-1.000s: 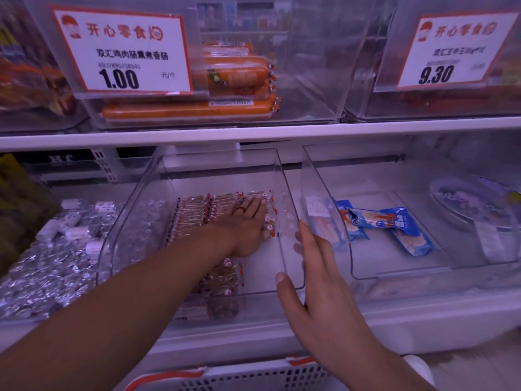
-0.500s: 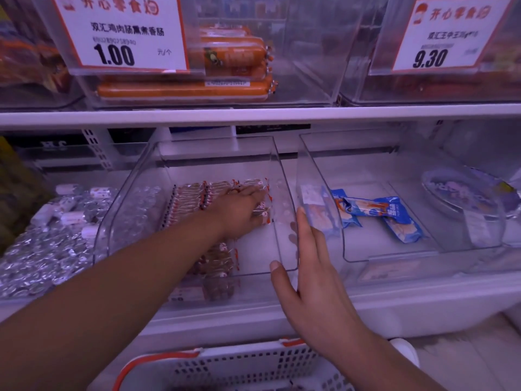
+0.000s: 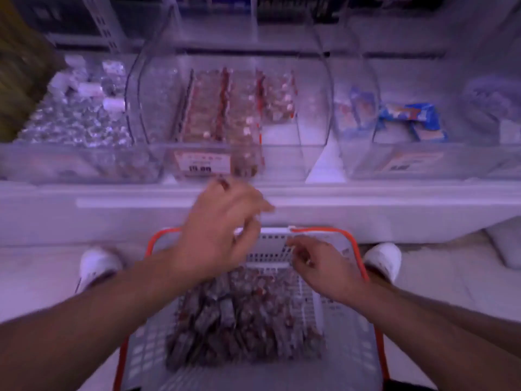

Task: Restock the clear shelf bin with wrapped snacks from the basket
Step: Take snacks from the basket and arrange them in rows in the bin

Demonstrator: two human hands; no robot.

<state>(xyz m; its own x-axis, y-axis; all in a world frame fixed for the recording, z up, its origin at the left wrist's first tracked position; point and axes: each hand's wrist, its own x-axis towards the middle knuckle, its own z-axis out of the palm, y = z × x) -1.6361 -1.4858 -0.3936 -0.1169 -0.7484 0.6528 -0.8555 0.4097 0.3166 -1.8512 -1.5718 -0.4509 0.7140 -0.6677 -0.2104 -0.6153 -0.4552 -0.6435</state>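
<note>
Both hands hover over the basket (image 3: 363, 359) now; the left hand (image 3: 217, 235) is at about 11 o'clock of the snack pile, its fingers loosely curled and, as far as the blur allows, grasping nothing; the right hand (image 3: 318, 266) is at about 1 o'clock, low near the far wall of the basket, its grip curled inward, but I cannot tell if it pinches a packet or only touches one; the wrapped snacks (image 3: 242, 320) lie in a loose heap in the basket, between the person's shoes; the clear shelf bin (image 3: 310, 114) stands on the shelf at 12 o'clock, with rows of the same snacks on its left part and bare floor on its right part; to do this step well, I judge it is better to gather several packets lying the same way, hold them from both ends so that they stay aligned, and carry them to the bare right part; compared with half a second ago, the left hand has left the bin, the right hand has left the bin's side wall, and the view has tipped down to the basket
</note>
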